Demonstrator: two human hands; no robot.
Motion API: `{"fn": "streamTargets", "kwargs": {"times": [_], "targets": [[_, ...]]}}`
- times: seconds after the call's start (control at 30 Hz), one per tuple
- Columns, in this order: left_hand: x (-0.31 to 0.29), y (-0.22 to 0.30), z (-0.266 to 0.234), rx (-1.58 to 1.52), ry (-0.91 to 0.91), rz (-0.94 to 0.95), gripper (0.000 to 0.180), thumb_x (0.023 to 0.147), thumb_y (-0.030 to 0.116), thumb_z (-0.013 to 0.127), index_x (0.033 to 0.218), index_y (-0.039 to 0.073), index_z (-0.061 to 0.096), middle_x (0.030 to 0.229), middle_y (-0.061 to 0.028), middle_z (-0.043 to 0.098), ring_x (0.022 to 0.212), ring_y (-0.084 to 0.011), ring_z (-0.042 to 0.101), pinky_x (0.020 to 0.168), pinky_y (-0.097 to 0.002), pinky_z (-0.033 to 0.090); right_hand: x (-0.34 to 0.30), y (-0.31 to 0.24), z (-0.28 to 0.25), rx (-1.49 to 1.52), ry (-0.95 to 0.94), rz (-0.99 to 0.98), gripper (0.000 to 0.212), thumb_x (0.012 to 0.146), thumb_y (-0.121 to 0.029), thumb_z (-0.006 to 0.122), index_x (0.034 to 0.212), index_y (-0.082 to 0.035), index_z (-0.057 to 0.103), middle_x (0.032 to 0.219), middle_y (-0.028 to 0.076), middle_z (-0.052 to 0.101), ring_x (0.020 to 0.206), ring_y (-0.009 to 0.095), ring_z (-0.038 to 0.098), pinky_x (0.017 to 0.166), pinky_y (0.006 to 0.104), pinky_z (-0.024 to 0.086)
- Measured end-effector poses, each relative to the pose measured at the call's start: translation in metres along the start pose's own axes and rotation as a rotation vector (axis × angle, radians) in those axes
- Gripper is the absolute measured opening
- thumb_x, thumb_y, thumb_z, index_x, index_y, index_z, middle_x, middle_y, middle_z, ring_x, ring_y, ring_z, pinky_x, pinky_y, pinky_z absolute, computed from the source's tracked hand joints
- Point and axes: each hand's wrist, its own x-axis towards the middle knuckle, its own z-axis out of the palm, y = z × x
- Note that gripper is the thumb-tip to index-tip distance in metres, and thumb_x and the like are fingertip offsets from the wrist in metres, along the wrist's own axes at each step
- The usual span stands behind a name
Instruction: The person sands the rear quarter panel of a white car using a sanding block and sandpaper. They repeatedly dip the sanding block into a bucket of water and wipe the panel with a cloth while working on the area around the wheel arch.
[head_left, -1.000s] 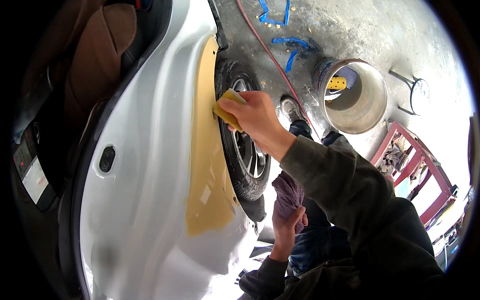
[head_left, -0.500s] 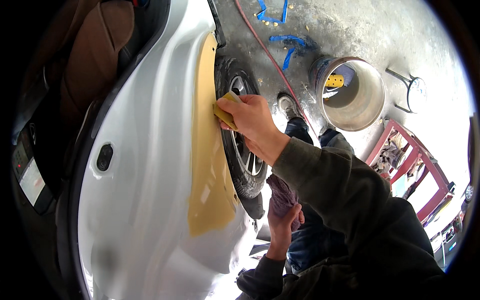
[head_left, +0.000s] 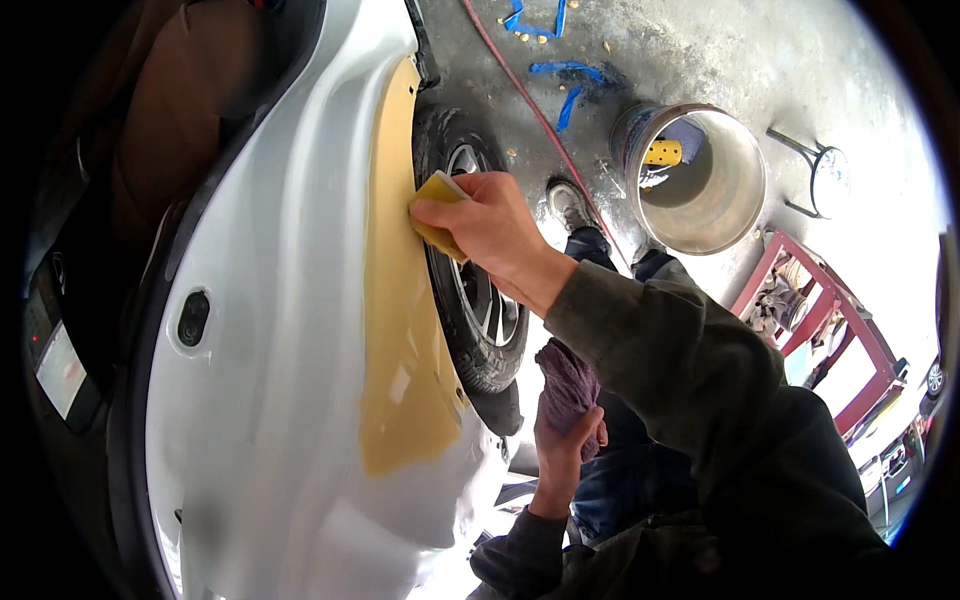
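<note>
My right hand point(head_left: 490, 232) pinches a yellow sanding pad point(head_left: 437, 215) with a pale edge. The pad is at the wheel-side edge of a tan, filler-like patch point(head_left: 400, 330) that runs along the wheel arch of a silver-white car panel point(head_left: 270, 400). Whether its underside touches the patch is hidden. Lower down, my left hand point(head_left: 568, 440) is closed round a bunched purple cloth point(head_left: 568, 385), held away from the panel in front of my legs. Partly behind my right hand is the car's wheel point(head_left: 480, 290), with a black tyre and silver spokes.
An open metal bucket point(head_left: 740, 205) stands on the concrete, a yellow holed piece point(head_left: 663, 152) inside. A red hose point(head_left: 525, 95) runs past my shoe point(head_left: 570, 203). Blue tape scraps point(head_left: 568, 108) lie farther off. A small stool point(head_left: 828, 183) and a red metal frame point(head_left: 835, 310) are at right.
The view has shifted slightly, so the car appears farther left. My right hand stays by the patch's edge with the pad, showing more of its yellow face. The left hand still holds the cloth.
</note>
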Motion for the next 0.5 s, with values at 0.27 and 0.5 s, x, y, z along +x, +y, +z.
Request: {"fn": "streamTargets", "kwargs": {"times": [0.27, 0.5], "targets": [[0.001, -0.002, -0.004, -0.054, 0.023, 0.012, 0.036, 0.083, -0.003, 0.065, 0.115, -0.003, 0.047, 0.074, -0.0103, 0.059, 0.057, -0.0173, 0.058, 0.056, -0.0298, 0.048, -0.009, -0.001, -0.002, 0.001, 0.004, 0.007, 0.018, 0.084, -0.009, 0.071, 0.092, 0.007, 0.072, 0.077, 0.006, 0.068, 0.065, 0.01, 0.061, 0.055, 0.0261, 0.046], [0.006, -0.003, -0.01, -0.034, 0.012, 0.016, 0.038, 0.082, -0.004, 0.066, 0.116, -0.003, 0.048, 0.074, -0.0106, 0.059, 0.056, -0.0181, 0.057, 0.056, -0.0302, 0.048, -0.005, 0.001, 0.003, 0.018, 0.036, -0.053, 0.018, 0.083, -0.009, 0.07, 0.09, 0.007, 0.072, 0.076, 0.006, 0.068, 0.066, 0.009, 0.061, 0.058, 0.0268, 0.047]]}}
